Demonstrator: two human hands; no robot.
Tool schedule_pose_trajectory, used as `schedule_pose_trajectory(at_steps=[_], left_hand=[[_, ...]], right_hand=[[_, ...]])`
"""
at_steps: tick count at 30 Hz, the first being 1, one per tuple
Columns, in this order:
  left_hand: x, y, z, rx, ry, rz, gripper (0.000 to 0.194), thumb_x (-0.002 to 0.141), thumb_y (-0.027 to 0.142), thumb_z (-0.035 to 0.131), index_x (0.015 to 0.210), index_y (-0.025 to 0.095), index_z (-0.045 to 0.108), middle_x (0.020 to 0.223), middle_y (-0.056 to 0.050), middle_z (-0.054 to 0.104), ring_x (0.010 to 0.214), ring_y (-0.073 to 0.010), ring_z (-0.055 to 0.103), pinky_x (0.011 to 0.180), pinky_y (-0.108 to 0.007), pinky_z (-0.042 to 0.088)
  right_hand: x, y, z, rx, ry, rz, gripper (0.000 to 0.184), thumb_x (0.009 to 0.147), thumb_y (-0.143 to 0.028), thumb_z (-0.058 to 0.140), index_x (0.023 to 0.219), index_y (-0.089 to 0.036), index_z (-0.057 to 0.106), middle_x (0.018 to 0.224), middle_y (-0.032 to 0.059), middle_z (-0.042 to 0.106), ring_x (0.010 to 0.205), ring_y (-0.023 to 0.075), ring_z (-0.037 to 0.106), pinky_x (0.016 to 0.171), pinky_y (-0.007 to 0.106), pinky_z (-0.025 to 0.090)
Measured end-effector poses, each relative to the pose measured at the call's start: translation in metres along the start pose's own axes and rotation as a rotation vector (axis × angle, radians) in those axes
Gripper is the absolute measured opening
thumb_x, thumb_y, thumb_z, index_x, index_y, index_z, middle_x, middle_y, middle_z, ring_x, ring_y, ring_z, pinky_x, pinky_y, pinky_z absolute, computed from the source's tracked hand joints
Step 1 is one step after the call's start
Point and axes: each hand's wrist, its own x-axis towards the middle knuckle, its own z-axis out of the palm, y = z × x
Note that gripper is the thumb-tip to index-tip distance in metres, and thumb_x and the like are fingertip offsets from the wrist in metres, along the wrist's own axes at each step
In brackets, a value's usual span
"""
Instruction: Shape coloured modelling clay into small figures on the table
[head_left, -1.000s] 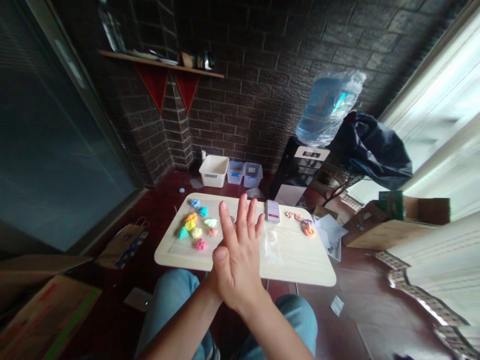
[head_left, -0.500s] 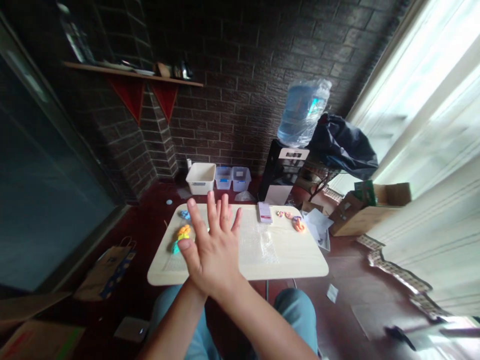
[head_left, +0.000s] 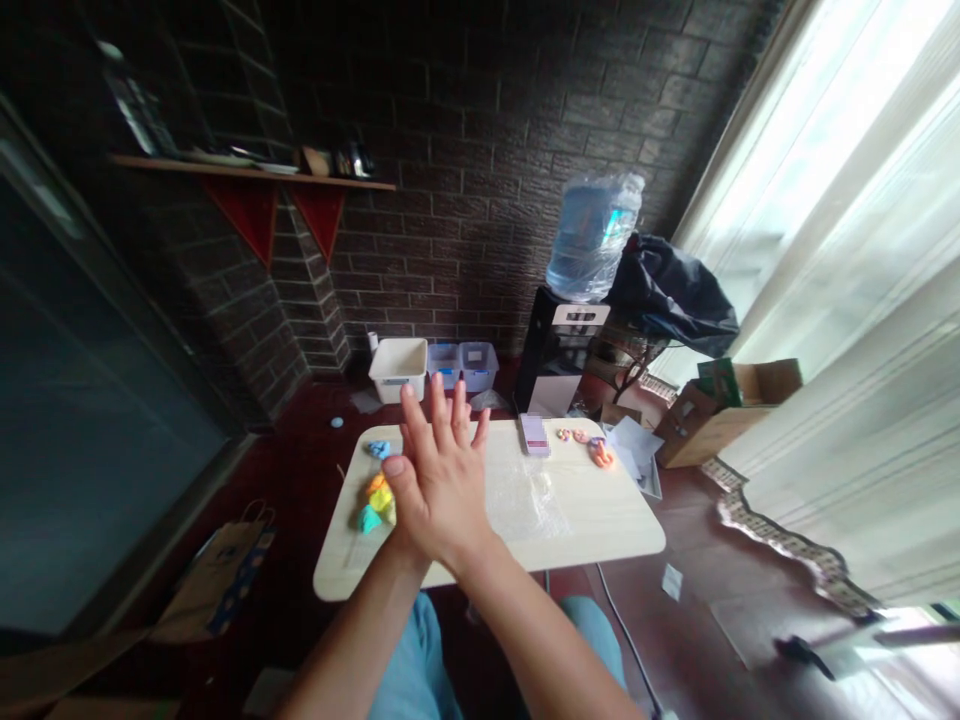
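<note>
My right hand (head_left: 447, 495) lies flat on top of my left hand, fingers stretched out and slightly apart, above the table (head_left: 615, 520). Of my left hand (head_left: 406, 437) only bits of straight fingers show behind it; the palms face each other. Anything between them is hidden. Left of the hands, soft clay-like lumps rest on the table: blue (head_left: 379, 449), orange (head_left: 376, 484), yellow (head_left: 382, 499) and teal (head_left: 369, 520). To their right lies a clear, bubbly plastic sheet (head_left: 525, 500).
A phone (head_left: 535, 436) lies at the table's far edge, with small coloured pieces (head_left: 564, 435) and an orange-pink lump (head_left: 602, 456) to its right. Beyond the table stand a white bin (head_left: 397, 384), blue-tinted tubs (head_left: 478, 366) and a water dispenser (head_left: 559, 350). A cardboard box (head_left: 694, 430) is on the right.
Both hands, still stacked, have shifted slightly right, and the right hand's fingers are closer together. The view has tilted a little, showing more of the lumps at left.
</note>
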Motion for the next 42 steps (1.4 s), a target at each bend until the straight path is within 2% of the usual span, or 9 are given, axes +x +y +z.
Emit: schedule_pose_trajectory(at_steps=[6,8,13,19,24,27,32,38,42], left_hand=[[0.014,0.003,0.006,-0.132,-0.101,-0.381,0.064,0.092,0.068,0.030,0.147,0.037,0.042,0.156,0.003,0.042,0.152,-0.0255,0.017,0.124,-0.050,0.013],[0.009,-0.005,0.014,-0.135,-0.128,-0.354,0.064,0.091,0.072,0.028,0.146,0.042,0.041,0.158,0.007,0.038,0.153,-0.0243,0.013,0.124,-0.049,0.012],[-0.016,-0.039,0.041,-0.047,-0.034,-0.025,0.060,0.089,0.074,0.024,0.145,0.054,0.033,0.161,0.019,0.025,0.154,-0.0199,-0.001,0.124,-0.042,0.007],[-0.019,-0.048,0.072,-0.060,-0.061,-0.207,0.060,0.092,0.068,0.029,0.148,0.048,0.033,0.162,0.012,0.028,0.154,-0.0221,0.004,0.125,-0.044,0.008],[-0.029,-0.061,0.088,-0.129,-0.102,-0.269,0.063,0.092,0.068,0.029,0.150,0.043,0.032,0.162,0.008,0.029,0.153,-0.0239,0.006,0.125,-0.047,0.006],[-0.043,-0.066,0.084,-0.147,-0.109,-0.319,0.066,0.092,0.069,0.029,0.151,0.039,0.033,0.162,0.005,0.030,0.153,-0.0251,0.007,0.125,-0.049,0.006],[-0.061,-0.059,0.064,-0.138,-0.001,-0.301,0.069,0.089,0.072,0.035,0.147,0.034,0.043,0.160,0.002,0.034,0.153,-0.0261,0.007,0.125,-0.049,0.008],[-0.073,-0.060,0.056,-0.102,0.065,0.028,0.048,0.098,0.059,0.027,0.142,0.047,0.044,0.158,0.015,0.035,0.153,-0.0203,0.005,0.125,-0.043,0.009],[-0.081,-0.053,0.047,-0.083,-0.019,-0.281,0.054,0.098,0.056,0.034,0.146,0.032,0.045,0.157,0.003,0.041,0.153,-0.0204,0.011,0.125,-0.040,0.009]], right_hand=[[0.002,0.036,-0.020,0.067,0.027,0.124,0.057,0.102,-0.042,0.026,0.156,-0.031,0.017,0.167,0.0044,0.004,0.154,0.0279,-0.002,0.119,0.062,0.011],[-0.011,0.038,-0.025,0.065,0.003,0.068,0.057,0.101,-0.042,0.028,0.156,-0.030,0.018,0.167,0.0043,0.006,0.154,0.0276,-0.001,0.120,0.060,0.013],[-0.018,0.043,-0.043,-0.010,-0.021,-0.095,0.068,0.095,-0.049,0.045,0.156,-0.033,0.020,0.167,0.0009,0.010,0.154,0.0280,0.001,0.121,0.056,0.009],[-0.019,0.072,-0.066,0.023,-0.032,-0.018,0.058,0.101,-0.041,0.031,0.156,-0.033,0.016,0.167,0.0012,0.007,0.154,0.0264,0.001,0.120,0.061,0.010],[-0.036,0.070,-0.079,0.048,-0.109,-0.175,0.064,0.097,-0.049,0.043,0.155,-0.038,0.019,0.167,-0.0046,0.004,0.154,0.0269,-0.002,0.122,0.057,0.004],[-0.027,0.082,-0.086,0.098,-0.122,-0.144,0.060,0.099,-0.050,0.037,0.155,-0.038,0.018,0.166,-0.0042,0.005,0.154,0.0256,-0.003,0.121,0.060,0.002],[-0.031,0.103,-0.090,0.295,-0.136,0.113,0.056,0.103,-0.049,0.017,0.156,-0.033,0.015,0.166,0.0030,-0.002,0.153,0.0292,0.001,0.116,0.068,0.015],[-0.065,0.066,-0.092,0.297,-0.152,-0.123,0.059,0.100,-0.053,0.032,0.155,-0.035,0.021,0.167,-0.0004,0.003,0.153,0.0273,-0.001,0.121,0.059,0.009],[-0.065,0.065,-0.091,0.375,-0.076,0.018,0.059,0.103,-0.049,0.021,0.157,-0.026,0.018,0.166,0.0041,0.007,0.153,0.0210,0.004,0.123,0.053,0.014]])
